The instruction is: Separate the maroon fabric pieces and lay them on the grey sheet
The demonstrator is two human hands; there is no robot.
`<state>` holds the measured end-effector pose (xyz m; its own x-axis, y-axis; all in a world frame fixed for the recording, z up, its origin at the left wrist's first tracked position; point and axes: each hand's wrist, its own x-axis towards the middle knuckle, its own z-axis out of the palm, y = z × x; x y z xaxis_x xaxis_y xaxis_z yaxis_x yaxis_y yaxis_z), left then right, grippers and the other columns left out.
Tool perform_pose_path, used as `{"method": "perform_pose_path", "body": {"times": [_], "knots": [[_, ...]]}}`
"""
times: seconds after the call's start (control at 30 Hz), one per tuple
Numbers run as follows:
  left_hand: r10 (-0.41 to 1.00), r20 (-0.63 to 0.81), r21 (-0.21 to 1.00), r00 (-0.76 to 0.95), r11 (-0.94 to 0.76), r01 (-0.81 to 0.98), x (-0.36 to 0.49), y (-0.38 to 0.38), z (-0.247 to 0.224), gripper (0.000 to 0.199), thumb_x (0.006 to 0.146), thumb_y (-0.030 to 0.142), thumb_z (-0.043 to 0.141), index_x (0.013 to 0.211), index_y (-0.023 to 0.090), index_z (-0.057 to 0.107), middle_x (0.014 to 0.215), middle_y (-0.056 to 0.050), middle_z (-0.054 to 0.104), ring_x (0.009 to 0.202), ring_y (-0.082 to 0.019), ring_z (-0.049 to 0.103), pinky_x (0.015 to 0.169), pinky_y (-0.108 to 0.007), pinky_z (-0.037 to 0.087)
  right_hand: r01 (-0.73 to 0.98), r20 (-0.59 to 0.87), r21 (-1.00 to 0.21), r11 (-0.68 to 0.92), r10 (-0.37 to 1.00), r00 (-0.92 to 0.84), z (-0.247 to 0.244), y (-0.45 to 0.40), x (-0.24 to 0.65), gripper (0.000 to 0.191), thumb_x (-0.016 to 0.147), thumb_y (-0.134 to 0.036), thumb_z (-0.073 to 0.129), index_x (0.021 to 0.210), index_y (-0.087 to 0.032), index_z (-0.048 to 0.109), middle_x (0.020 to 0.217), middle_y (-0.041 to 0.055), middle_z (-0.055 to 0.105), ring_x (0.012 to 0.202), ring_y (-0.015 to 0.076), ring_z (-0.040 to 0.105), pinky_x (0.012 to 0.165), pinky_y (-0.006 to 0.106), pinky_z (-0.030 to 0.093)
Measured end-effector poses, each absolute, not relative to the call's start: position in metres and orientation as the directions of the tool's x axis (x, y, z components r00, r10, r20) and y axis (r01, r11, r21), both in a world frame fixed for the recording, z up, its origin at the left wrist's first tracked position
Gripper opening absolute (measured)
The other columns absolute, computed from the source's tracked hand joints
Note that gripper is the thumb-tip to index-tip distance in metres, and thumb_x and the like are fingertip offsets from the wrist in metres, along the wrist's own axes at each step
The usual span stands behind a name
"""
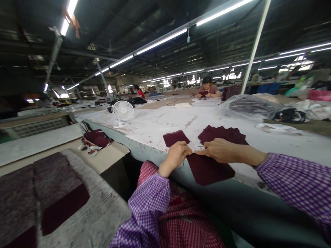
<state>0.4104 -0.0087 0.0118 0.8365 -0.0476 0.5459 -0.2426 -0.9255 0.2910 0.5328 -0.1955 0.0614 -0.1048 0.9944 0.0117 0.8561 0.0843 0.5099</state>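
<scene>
A maroon fabric piece (210,169) hangs over the near edge of the white table, its top lying under my fingers. My left hand (177,154) is closed in a pinch at the piece's upper left corner. Beside it, my right hand (219,150) has its fingers bent together, with the index finger pointing left along the top edge. Something small and pale, too small to name, shows between the fingertips. Behind my left hand lies a single maroon piece (176,137). A fanned stack of maroon pieces (222,134) rests behind my right hand.
A white fan (122,110) stands at the table's left edge. Scraps (97,139) lie on cardboard at the left, above a grey surface (95,199) with maroon panels (62,186). Clear plastic (250,106) and dark cloth (291,115) are at the right. A person (208,89) works across the table.
</scene>
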Motion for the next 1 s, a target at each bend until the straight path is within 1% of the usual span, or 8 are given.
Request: {"method": "perform_pose_path", "body": {"times": [0.13, 0.27, 0.33, 0.43, 0.53, 0.7, 0.83, 1.0], "knots": [[0.001, 0.568, 0.409, 0.823, -0.868, -0.281, 0.400, 0.004, 0.010, 0.018, 0.086, 0.021, 0.053, 0.077, 0.017, 0.069, 0.081, -0.002, 0.061, 0.082, -0.014, 0.055, 0.076, -0.024, 0.043, 0.863, 0.005, 0.495, 0.099, 0.993, -0.117, 0.063, -0.190, 0.536, 0.052, 0.077, -0.006, 0.047, 0.124, -0.026, 0.055, 0.074, 0.0048, 0.061, 0.060, 0.0138, 0.052, 0.051, 0.026, 0.022], [0.141, 0.535, 0.579, 0.833, -0.779, -0.240, 0.396, 0.003, 0.014, 0.014, 0.084, 0.020, 0.054, 0.083, 0.016, 0.067, 0.083, -0.002, 0.062, 0.075, -0.012, 0.056, 0.070, -0.023, 0.044, 0.882, -0.016, 0.461, 0.100, 0.994, -0.104, 0.069, -0.186, 0.533, 0.053, 0.075, -0.006, 0.048, 0.123, -0.024, 0.057, 0.073, 0.0049, 0.063, 0.060, 0.0136, 0.053, 0.050, 0.025, 0.023], [0.187, 0.500, 0.587, 0.846, -0.791, -0.172, 0.398, -0.002, 0.017, 0.011, 0.081, 0.022, 0.058, 0.085, 0.016, 0.066, 0.081, -0.001, 0.062, 0.074, -0.013, 0.055, 0.068, -0.024, 0.043, 0.887, -0.041, 0.454, 0.088, 0.996, -0.078, 0.072, -0.186, 0.531, 0.054, 0.075, -0.006, 0.048, 0.124, -0.026, 0.057, 0.073, 0.0042, 0.063, 0.061, 0.0137, 0.054, 0.051, 0.025, 0.023], [0.188, 0.480, 0.530, 0.857, -0.841, -0.113, 0.402, -0.007, 0.019, 0.007, 0.077, 0.018, 0.060, 0.076, 0.018, 0.067, 0.079, 0.000, 0.062, 0.076, -0.014, 0.054, 0.070, -0.024, 0.041, 0.898, -0.073, 0.434, 0.077, 0.996, -0.050, 0.075, -0.186, 0.530, 0.054, 0.077, -0.007, 0.047, 0.126, -0.028, 0.056, 0.075, 0.0038, 0.064, 0.064, 0.0140, 0.055, 0.052, 0.025, 0.024], [0.170, 0.499, 0.502, 0.850, -0.856, -0.124, 0.402, -0.007, 0.016, 0.013, 0.079, 0.015, 0.057, 0.073, 0.019, 0.068, 0.081, 0.000, 0.062, 0.078, -0.013, 0.055, 0.071, -0.024, 0.041, 0.910, -0.103, 0.405, 0.089, 0.993, -0.052, 0.079, -0.185, 0.528, 0.054, 0.079, -0.006, 0.046, 0.128, -0.027, 0.054, 0.076, 0.0045, 0.064, 0.065, 0.0146, 0.054, 0.054, 0.026, 0.026], [0.138, 0.520, 0.486, 0.843, -0.860, -0.159, 0.399, -0.002, 0.010, 0.015, 0.082, 0.017, 0.056, 0.079, 0.020, 0.071, 0.082, -0.001, 0.063, 0.083, -0.015, 0.055, 0.076, -0.026, 0.042, 0.922, -0.199, 0.380, 0.072, 0.980, 0.006, 0.094, -0.181, 0.514, 0.062, 0.075, 0.002, 0.043, 0.130, -0.025, 0.053, 0.074, 0.0049, 0.064, 0.060, 0.0136, 0.049, 0.056, 0.027, 0.027], [0.125, 0.521, 0.582, 0.844, -0.775, -0.245, 0.400, 0.005, 0.007, 0.014, 0.081, 0.019, 0.058, 0.079, 0.019, 0.071, 0.083, -0.002, 0.063, 0.081, -0.014, 0.057, 0.075, -0.025, 0.044, 0.909, -0.228, 0.408, 0.088, 0.974, 0.008, 0.101, -0.177, 0.504, 0.065, 0.075, 0.003, 0.040, 0.132, -0.026, 0.051, 0.072, 0.0050, 0.063, 0.062, 0.0153, 0.048, 0.057, 0.027, 0.028], [0.236, 0.465, 0.757, 0.853, -0.605, -0.246, 0.400, 0.016, 0.006, 0.014, 0.081, 0.018, 0.057, 0.083, 0.015, 0.070, 0.083, -0.004, 0.065, 0.078, -0.014, 0.059, 0.072, -0.024, 0.046, 0.905, -0.161, 0.410, 0.110, 0.986, -0.047, 0.099, -0.178, 0.508, 0.068, 0.073, 0.005, 0.038, 0.131, -0.027, 0.053, 0.069, 0.0046, 0.061, 0.062, 0.0168, 0.049, 0.058, 0.029, 0.031]]}}
